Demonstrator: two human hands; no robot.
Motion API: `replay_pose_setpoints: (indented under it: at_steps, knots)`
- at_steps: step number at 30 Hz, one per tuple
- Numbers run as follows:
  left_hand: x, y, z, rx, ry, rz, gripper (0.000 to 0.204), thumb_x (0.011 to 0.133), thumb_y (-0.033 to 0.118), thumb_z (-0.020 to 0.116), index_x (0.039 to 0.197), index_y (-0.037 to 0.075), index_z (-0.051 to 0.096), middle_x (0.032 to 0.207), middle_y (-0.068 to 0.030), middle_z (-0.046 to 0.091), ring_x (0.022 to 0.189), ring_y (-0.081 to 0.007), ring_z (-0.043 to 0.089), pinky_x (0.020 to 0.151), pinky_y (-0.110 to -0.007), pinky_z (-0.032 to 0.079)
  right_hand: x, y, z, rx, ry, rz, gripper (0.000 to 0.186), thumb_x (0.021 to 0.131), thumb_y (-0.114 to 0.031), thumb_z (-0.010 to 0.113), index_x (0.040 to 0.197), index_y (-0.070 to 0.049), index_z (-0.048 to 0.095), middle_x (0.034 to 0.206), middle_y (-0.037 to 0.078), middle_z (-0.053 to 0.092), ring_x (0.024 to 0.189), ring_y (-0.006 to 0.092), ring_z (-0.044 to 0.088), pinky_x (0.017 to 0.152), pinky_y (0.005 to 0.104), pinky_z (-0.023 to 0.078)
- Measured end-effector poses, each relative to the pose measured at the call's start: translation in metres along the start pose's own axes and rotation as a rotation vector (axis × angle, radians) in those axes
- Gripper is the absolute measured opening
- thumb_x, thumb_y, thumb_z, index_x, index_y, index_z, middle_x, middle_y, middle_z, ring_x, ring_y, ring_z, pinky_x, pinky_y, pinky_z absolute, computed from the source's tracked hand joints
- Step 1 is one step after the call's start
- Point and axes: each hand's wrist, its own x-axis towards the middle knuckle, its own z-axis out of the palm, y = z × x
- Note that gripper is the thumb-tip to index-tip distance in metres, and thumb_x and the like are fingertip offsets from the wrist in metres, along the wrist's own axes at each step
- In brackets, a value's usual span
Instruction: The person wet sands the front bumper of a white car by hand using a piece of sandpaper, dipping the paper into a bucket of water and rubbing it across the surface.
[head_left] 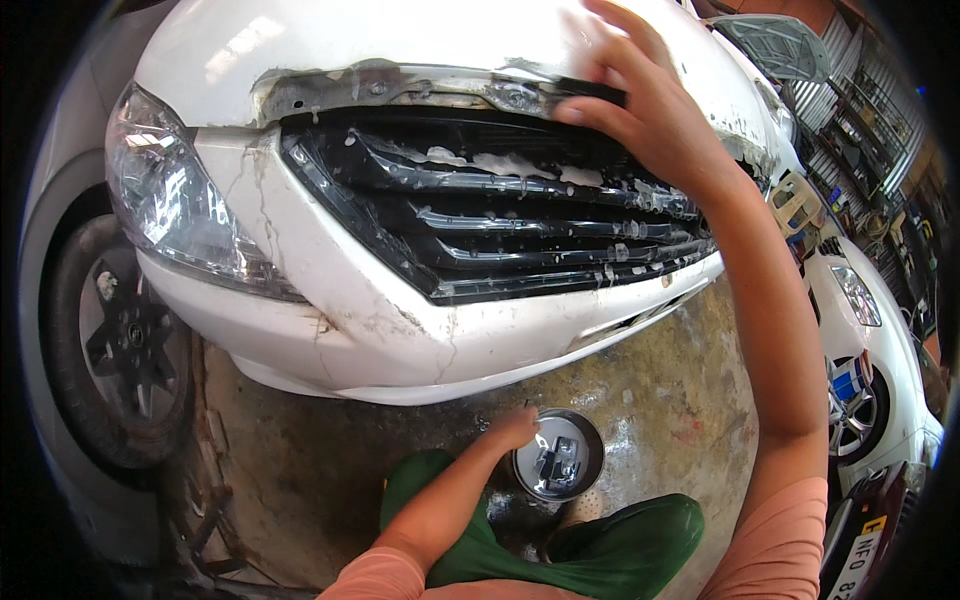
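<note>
The front of a white car fills the upper middle, with its hood (pixel 400 35) stripped to bare, grey metal along the front edge (pixel 400 88). At that edge my right hand (pixel 650 110) is curled, thumb and fingers pinching a thin dark piece (pixel 597 92) whose kind I cannot make out; its fingertips are blurred. Whitish, milky drips lie over the black grille (pixel 530 215) below. Down by my knees, my left hand (pixel 515 427) is closed at the rim of a round bowl (pixel 598 440). Dark pieces (pixel 560 460) lie in the bowl's greyish liquid.
The car's cracked, stained bumper (pixel 390 345) curves above a wet concrete floor (pixel 680 400). Left of it is a grey car's wheel (pixel 125 340). On the right stand another white car (pixel 860 290) and a dark car's plate end (pixel 860 550). Metal bars (pixel 205 520) lie at lower left.
</note>
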Motion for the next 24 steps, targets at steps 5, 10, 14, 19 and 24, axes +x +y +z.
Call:
replay_pose_setpoints:
  at_steps: [5,10,14,19,24]
  knots:
    - [-0.011,0.013,0.000,-0.080,0.025,0.054,0.038,0.097,0.038,0.060,0.123,0.009,0.063,0.126,-0.0192,0.064,0.118,-0.0402,0.061,0.097,-0.050,0.049,-0.044,0.038,-0.010,-0.060,0.107,0.033,0.044,0.083,-0.039,0.083,0.095,-0.006,0.057,0.156,0.016,0.042,0.140,0.0365,0.043,0.108,0.0441,0.048]
    - [-0.006,0.003,-0.001,-0.007,-0.028,0.000,0.039,0.097,0.039,0.059,0.119,0.007,0.063,0.127,-0.0215,0.065,0.119,-0.0408,0.061,0.097,-0.051,0.049,0.015,-0.027,0.001,-0.015,-0.019,-0.011,0.041,0.091,-0.038,0.077,0.101,-0.006,0.053,0.159,0.027,0.032,0.145,0.0436,0.033,0.119,0.0523,0.030]
    - [-0.004,0.011,0.004,0.027,-0.083,0.005,0.039,0.097,0.038,0.058,0.119,0.005,0.063,0.127,-0.0227,0.066,0.119,-0.0414,0.062,0.099,-0.052,0.048,-0.045,0.020,-0.015,-0.100,0.128,0.101,0.042,0.087,-0.033,0.081,0.087,-0.006,0.049,0.158,0.014,0.041,0.139,0.0340,0.044,0.108,0.0406,0.044]
    - [-0.009,0.000,0.001,-0.029,-0.008,0.015,0.039,0.098,0.037,0.057,0.118,0.004,0.064,0.123,-0.0238,0.067,0.116,-0.0429,0.063,0.098,-0.054,0.049,-0.132,-0.034,-0.042,0.086,0.152,0.294,0.036,0.082,-0.006,0.081,0.082,-0.003,0.045,0.147,0.020,0.053,0.125,0.0304,0.057,0.103,0.0385,0.046]
    - [-0.002,0.015,0.010,-0.084,0.059,0.072,0.036,0.096,0.032,0.060,0.114,0.002,0.065,0.119,-0.0260,0.068,0.112,-0.0437,0.064,0.095,-0.053,0.050,-0.317,-0.096,0.029,0.780,-0.093,1.404,0.025,0.087,-0.005,0.073,0.097,-0.005,0.050,0.082,0.007,0.068,0.058,0.0121,0.059,0.048,0.0273,0.045]
